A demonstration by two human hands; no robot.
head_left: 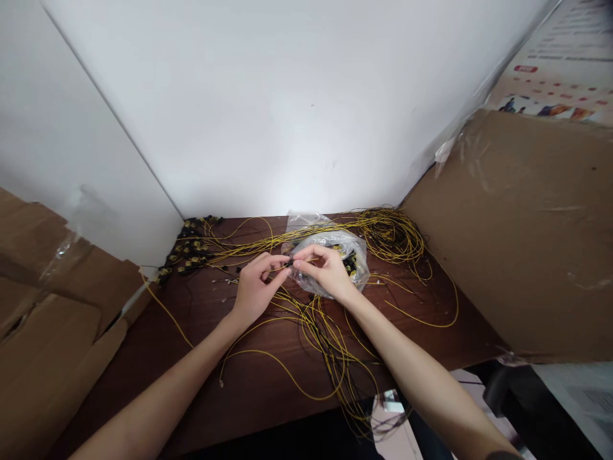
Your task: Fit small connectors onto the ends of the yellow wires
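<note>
Left hand: the left hand (256,291) has its thumb and index finger pinched narrow on one end of a small black piece (289,262).
Right hand: the right hand (330,271) is doing the same from the other side, fingertips nearly meeting the left's. Too tiny to tell what the piece is, tbh.
Plastic bag: the clear plastic bag (361,246) sits right behind and under the right hand, black-and-yellow parts (353,263) inside.
Loose wires: a yellow-and-black wire bundle (325,345) sprawls in front of both hands, and it looks like it droops over the near edge of the worktop (158,358).
Coil: the wire coil (395,236) is beyond the right hand, off to its right.
Black connectors: a pile of black connectors (191,249) lies beyond the left hand, to its left.
Slip risk: with only fingertips on it, I reckon the piece could pop out and vanish among the wires or into the bag.
Snag risk: a forearm catching those loops could tug everything, and the overhang makes that likelier imo.
</note>
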